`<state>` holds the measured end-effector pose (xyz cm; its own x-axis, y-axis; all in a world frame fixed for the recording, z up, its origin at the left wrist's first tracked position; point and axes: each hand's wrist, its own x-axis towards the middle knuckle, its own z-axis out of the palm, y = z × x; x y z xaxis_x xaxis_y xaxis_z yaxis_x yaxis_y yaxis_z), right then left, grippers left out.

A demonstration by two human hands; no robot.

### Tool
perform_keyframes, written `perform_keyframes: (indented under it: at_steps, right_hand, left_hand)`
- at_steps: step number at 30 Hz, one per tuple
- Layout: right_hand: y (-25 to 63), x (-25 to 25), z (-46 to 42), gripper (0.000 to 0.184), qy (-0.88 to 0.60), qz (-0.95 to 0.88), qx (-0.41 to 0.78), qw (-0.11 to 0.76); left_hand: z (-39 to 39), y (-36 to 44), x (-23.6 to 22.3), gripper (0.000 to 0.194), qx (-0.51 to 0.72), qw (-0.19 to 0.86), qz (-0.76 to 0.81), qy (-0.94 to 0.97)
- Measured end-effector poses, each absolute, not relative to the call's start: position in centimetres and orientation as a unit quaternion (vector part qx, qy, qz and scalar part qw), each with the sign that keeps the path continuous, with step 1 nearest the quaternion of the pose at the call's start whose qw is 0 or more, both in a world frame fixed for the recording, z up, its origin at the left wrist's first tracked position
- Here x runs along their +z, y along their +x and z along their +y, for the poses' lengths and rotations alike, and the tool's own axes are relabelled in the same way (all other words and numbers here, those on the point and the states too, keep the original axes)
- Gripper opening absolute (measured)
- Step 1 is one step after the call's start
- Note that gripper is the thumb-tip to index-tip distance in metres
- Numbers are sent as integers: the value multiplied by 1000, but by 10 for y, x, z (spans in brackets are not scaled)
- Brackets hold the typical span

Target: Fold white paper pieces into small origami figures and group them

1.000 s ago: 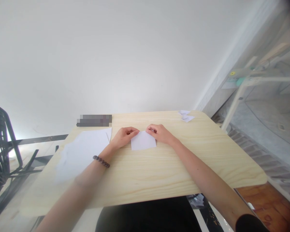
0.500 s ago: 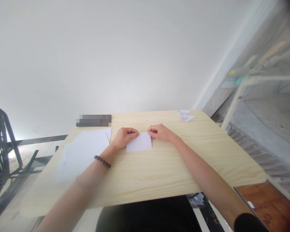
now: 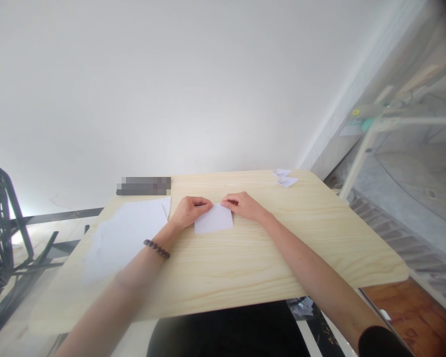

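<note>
A small white sheet of paper (image 3: 213,220), roughly rectangular, lies in front of me on the wooden table (image 3: 252,267). At its upper left, my left hand (image 3: 190,210) pinches the far edge between thumb and fingers; a dark beaded bracelet circles that wrist. My right hand (image 3: 242,205) grips the same edge near the upper right corner, thumb and index finger pressed together. Only a short stretch of the edge shows between the two hands. The fingers hide the paper's upper corners.
Loose white sheets (image 3: 130,233) are spread on the table's left side, partly under my left forearm. Two small folded paper pieces (image 3: 287,181) lie at the far right. A pixelated dark item (image 3: 144,186) sits at the back left. A black chair (image 3: 7,213) stands left of the table.
My right hand has slid a little to the left along the paper's far edge, closer to my left hand. The left hand and the paper have stayed almost in place.
</note>
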<state>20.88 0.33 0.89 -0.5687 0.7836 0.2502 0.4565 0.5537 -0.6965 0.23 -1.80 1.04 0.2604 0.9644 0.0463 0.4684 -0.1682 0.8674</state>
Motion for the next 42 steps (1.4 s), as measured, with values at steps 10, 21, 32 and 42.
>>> perform_keyframes:
  at_steps: [10,21,32,42]
  right_hand:
    - [240,11,19,27,-408,-823,284,276]
    - [210,7,5,22,-404,-828,254,295]
    - [193,15,-7,18,-355,-848,260,295]
    - [219,12,5,13,-391,-828,304,262]
  left_hand:
    - [-12,-3,5,31,340,426,495,677]
    - [-15,2,9,33,337,384,506,695]
    - [-20,9,12,34,326,381,496,709]
    - [-20,6,12,36,321,379,517,697]
